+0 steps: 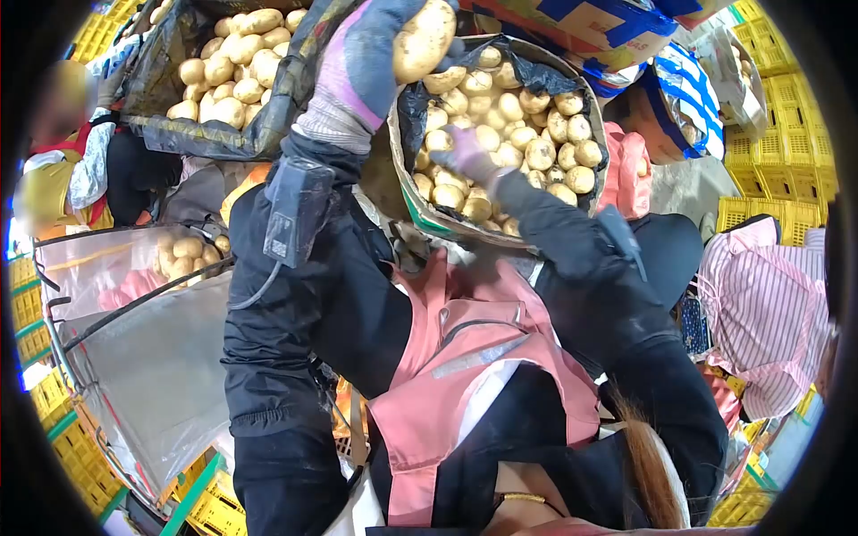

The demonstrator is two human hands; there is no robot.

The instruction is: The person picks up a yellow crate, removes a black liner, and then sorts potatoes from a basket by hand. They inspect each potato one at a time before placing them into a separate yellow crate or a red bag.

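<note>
My left hand (362, 67), in a grey and purple glove, is raised at the top middle and closed around a large potato (424, 40). Below and right of it, my gloved right hand (472, 156) reaches into a round bin (400, 183) lined with black plastic. Its fingers look spread, beside a potato (438, 140) near the bin's left side; slight blur hides whether they touch it. Many loose potatoes (541, 154) fill the bin around that hand.
Left of my raised arm stands a lined crate (201, 143) of potatoes. A co-worker (71, 170) sits at far left, another in a striped apron (764, 313) at right. Taped boxes (581, 36), yellow crates (782, 134) and a plastic-sided container (152, 357) surround me.
</note>
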